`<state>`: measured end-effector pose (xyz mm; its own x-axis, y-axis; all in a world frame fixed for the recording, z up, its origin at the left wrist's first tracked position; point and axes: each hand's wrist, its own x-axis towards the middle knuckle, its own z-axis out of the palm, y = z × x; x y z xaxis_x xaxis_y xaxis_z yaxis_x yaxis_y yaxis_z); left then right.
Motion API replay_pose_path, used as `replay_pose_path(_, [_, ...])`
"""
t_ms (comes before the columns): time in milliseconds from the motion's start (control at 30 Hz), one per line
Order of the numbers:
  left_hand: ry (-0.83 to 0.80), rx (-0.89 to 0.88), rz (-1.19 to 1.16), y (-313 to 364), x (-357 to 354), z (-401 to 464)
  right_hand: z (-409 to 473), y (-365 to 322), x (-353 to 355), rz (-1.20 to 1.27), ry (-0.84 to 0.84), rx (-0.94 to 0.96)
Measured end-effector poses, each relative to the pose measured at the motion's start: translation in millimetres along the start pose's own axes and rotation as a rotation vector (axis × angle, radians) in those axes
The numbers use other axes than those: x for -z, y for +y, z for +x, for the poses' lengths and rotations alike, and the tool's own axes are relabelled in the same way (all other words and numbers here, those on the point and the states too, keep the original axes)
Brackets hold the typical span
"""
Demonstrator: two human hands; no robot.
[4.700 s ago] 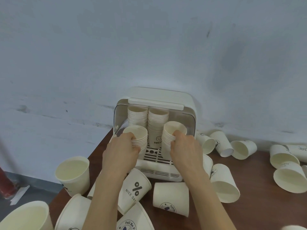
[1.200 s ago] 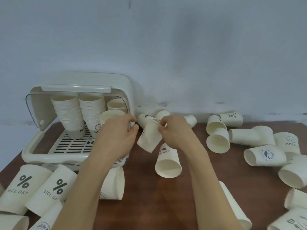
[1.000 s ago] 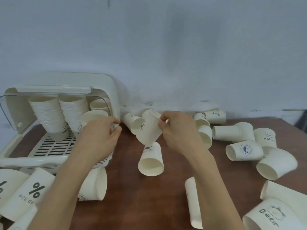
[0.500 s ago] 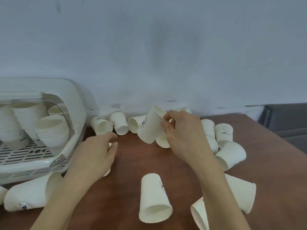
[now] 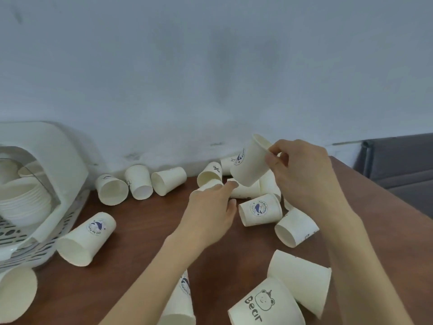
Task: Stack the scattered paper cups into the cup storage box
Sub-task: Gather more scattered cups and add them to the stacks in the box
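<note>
My right hand pinches the rim of a white paper cup and holds it tilted in the air above a cluster of cups lying by the wall. Fingers fairly straight, my left hand reaches over a lying cup at the cluster's left edge and touches it; most of that cup is hidden under the hand. The white cup storage box stands at the far left with its lid up and stacks of cups inside. Several more cups lie scattered on the brown table.
A "Bear" cup and another cup lie near the front right. A whale-logo cup lies beside the box. The table's right edge runs diagonally, with a grey seat beyond it. A wall closes the back.
The view has swung right, away from the box. My left hand left the box and moved right to the cup cluster. My right hand carried its cup further right and higher.
</note>
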<state>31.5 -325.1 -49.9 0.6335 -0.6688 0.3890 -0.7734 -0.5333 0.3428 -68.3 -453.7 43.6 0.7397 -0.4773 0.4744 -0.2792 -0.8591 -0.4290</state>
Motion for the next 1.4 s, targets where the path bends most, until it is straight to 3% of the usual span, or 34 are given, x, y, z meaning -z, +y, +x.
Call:
replay_pose_path(233, [-0.213, -0.057, 0.078, 32.9, -30.8, 43.0, 5.8, 25.7, 6.7, -0.039, 0.027, -0.046])
replay_pose_path(433, [-0.421, -0.267, 0.407, 55.8, -41.2, 59.9, 10.2, 34.4, 12.7, -0.008, 0.061, -0.052])
replay_pose_path(567, [-0.467, -0.248, 0.487, 53.7, -48.4, 63.5, 9.9, 33.4, 14.7, 0.020, 0.063, -0.042])
replay_pose_path(900, [-0.340, -0.063, 0.437, 33.0, -11.0, 48.0, 8.0, 25.9, 15.7, 0.025, 0.029, -0.048])
replay_pose_path(1100, [-0.152, 0.146, 0.296, -0.2, 34.1, 11.7, 0.7, 4.4, 13.4, 0.017, -0.013, -0.005])
replay_pose_path(1400, [0.112, 0.291, 0.036, -43.3, 95.1, -64.7, -20.2, -37.5, 13.5, -0.023, -0.051, 0.089])
